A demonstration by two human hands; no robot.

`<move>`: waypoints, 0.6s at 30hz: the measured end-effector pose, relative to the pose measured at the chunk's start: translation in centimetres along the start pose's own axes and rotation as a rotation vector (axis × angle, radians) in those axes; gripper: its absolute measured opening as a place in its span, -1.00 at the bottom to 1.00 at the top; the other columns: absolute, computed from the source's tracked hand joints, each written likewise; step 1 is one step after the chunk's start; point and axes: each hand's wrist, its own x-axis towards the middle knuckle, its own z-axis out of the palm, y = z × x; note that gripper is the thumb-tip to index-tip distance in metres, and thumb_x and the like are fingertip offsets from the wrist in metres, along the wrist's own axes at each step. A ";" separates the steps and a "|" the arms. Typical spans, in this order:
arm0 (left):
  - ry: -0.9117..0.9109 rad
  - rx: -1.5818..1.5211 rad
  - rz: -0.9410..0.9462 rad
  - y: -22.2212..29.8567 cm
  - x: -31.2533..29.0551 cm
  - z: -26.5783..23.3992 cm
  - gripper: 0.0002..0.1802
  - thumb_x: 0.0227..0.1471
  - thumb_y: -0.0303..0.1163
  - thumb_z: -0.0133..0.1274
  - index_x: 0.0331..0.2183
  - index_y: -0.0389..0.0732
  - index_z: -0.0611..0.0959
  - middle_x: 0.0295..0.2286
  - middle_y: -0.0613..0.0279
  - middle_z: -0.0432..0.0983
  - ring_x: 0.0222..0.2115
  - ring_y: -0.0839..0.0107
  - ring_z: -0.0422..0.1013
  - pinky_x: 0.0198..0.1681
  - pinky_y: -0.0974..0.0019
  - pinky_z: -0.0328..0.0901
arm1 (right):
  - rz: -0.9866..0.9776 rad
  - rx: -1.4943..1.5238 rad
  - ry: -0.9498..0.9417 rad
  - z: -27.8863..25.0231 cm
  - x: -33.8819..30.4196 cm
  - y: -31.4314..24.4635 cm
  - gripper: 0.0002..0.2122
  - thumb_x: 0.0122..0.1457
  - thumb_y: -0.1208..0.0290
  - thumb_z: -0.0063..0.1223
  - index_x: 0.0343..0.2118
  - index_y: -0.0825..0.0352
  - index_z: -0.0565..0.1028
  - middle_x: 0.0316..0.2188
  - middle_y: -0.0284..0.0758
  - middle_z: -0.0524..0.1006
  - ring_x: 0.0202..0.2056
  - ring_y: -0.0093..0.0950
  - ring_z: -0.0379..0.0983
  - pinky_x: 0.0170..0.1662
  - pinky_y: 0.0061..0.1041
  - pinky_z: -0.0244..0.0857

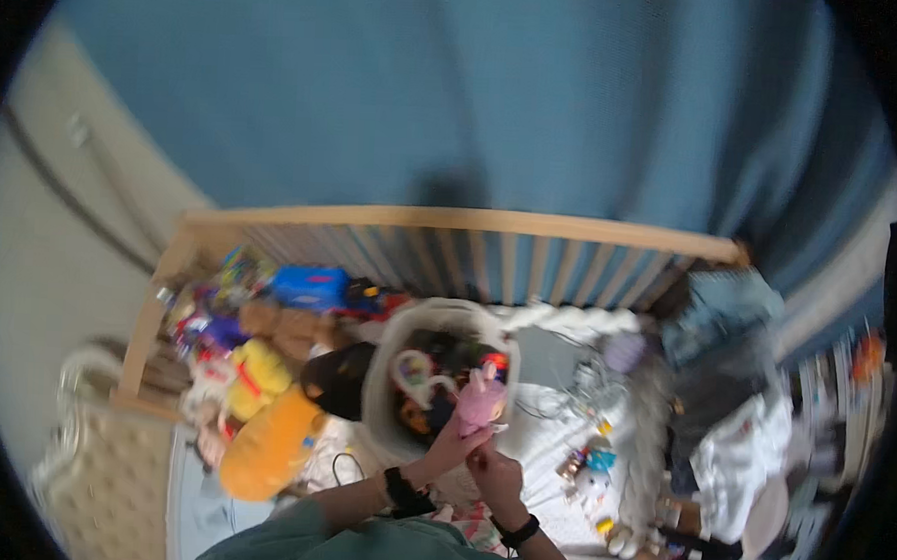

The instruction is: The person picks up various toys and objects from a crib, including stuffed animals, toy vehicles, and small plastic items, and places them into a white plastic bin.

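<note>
A pink plush toy with long upright ears is held by my left hand, whose fingers are closed round its lower end. My right hand is close beside it, fingers curled together just under the toy. What those fingers hold, if anything, is too blurred to make out. Both hands are over the near right rim of a white tub. Inside the tub lie several dark and coloured toys, among them a white headband-like loop.
A wooden crib rail runs along the back before a blue curtain. Left of the tub are an orange plush, a yellow plush, a black cloth item and a blue box. Small toys and a grey braided bumper lie right.
</note>
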 end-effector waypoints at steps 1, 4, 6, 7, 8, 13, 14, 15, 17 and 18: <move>0.105 -0.168 -0.070 -0.7 -0.9 -1.9 -0.47 -0.07 -0.38 0.04 -0.04 -0.25 0.26 -0.22 0.23 0.32 -0.25 0.54 0.27 -0.18 0.42 0.21 | 0.032 0.130 -0.124 -0.2 0.8 -1.7 -0.81 -0.04 0.37 0.10 -0.37 0.29 0.41 -0.66 -0.25 0.45 -0.63 -0.32 0.41 -0.56 -0.43 0.26; 0.187 -0.241 -0.166 2.1 -3.8 -7.0 -0.57 -0.06 -0.37 0.04 -0.12 -0.23 0.34 -0.39 0.28 0.39 -0.41 0.56 0.32 -0.32 0.46 0.25 | 0.021 0.255 -0.255 0.9 1.7 -4.5 -0.71 -0.01 0.40 0.09 -0.20 0.31 0.39 -0.67 -0.23 0.44 -0.66 -0.41 0.39 -0.57 -0.48 0.24; 0.161 -0.440 -0.164 2.8 -5.8 -10.7 -0.73 -0.05 -0.37 0.04 -0.25 -0.20 0.42 -0.57 0.35 0.39 -0.57 0.59 0.30 -0.45 0.51 0.24 | 0.037 0.218 -0.313 3.0 2.3 -3.9 -0.75 -0.01 0.42 0.09 -0.25 0.32 0.38 -0.69 -0.26 0.43 -0.68 -0.45 0.37 -0.59 -0.49 0.23; 0.196 -0.457 -0.148 3.1 -6.8 -12.2 -0.73 -0.05 -0.37 0.04 -0.25 -0.20 0.42 -0.57 0.35 0.39 -0.57 0.59 0.30 -0.45 0.51 0.24 | 0.038 0.220 -0.305 3.9 2.5 -3.5 -0.78 0.00 0.42 0.08 -0.28 0.33 0.38 -0.70 -0.26 0.42 -0.69 -0.47 0.36 -0.59 -0.50 0.22; 0.278 -0.448 -0.133 3.3 -8.0 -13.7 -0.78 -0.05 -0.37 0.04 -0.30 -0.19 0.44 -0.62 0.37 0.37 -0.60 0.60 0.29 -0.49 0.53 0.22 | 0.075 0.221 -0.346 4.9 2.7 -2.4 -0.78 0.03 0.36 0.05 -0.29 0.33 0.38 -0.68 -0.25 0.42 -0.67 -0.42 0.36 -0.59 -0.47 0.21; 0.534 -0.458 -0.176 1.1 -12.7 -21.7 -0.78 -0.06 -0.35 0.07 -0.32 -0.18 0.47 -0.61 0.34 0.42 -0.60 0.61 0.32 -0.57 0.56 0.14 | 0.126 0.111 -0.275 7.3 3.9 0.4 -0.91 0.00 0.50 -0.03 -0.41 0.36 0.39 -0.76 -0.32 0.34 -0.69 -0.53 0.31 -0.61 -0.51 0.17; 0.549 -0.494 -0.121 0.1 -13.7 -23.5 -0.73 -0.06 -0.33 0.07 -0.27 -0.18 0.45 -0.53 0.30 0.46 -0.56 0.57 0.36 -0.57 0.55 0.18 | 0.051 0.065 -0.248 7.8 4.1 1.2 -0.92 0.00 0.51 -0.03 -0.42 0.37 0.39 -0.76 -0.33 0.34 -0.71 -0.54 0.30 -0.62 -0.52 0.17; 0.580 -0.508 -0.121 -1.4 -14.3 -25.1 -0.73 -0.06 -0.33 0.07 -0.27 -0.18 0.45 -0.53 0.30 0.46 -0.56 0.57 0.36 -0.57 0.55 0.18 | -0.027 0.021 -0.220 8.4 4.2 2.5 -0.93 0.01 0.52 -0.04 -0.43 0.37 0.38 -0.76 -0.33 0.33 -0.72 -0.55 0.29 -0.63 -0.53 0.16; 0.924 -0.671 -0.027 -5.4 -14.6 -28.3 -0.68 -0.03 -0.27 0.02 -0.22 -0.19 0.42 -0.46 0.28 0.46 -0.54 0.53 0.38 -0.55 0.50 0.24 | 0.170 0.094 -0.268 9.9 4.0 6.2 -0.94 0.02 0.51 -0.06 -0.44 0.38 0.38 -0.74 -0.33 0.34 -0.72 -0.57 0.29 -0.64 -0.55 0.15; 0.934 -0.676 0.000 -7.7 -15.2 -30.5 -0.65 0.01 -0.22 -0.04 -0.18 -0.18 0.40 -0.42 0.28 0.45 -0.51 0.52 0.39 -0.51 0.45 0.28 | 0.096 0.049 -0.259 10.0 4.6 4.7 -0.93 0.05 0.50 -0.08 -0.44 0.38 0.38 -0.73 -0.32 0.35 -0.72 -0.57 0.28 -0.64 -0.55 0.15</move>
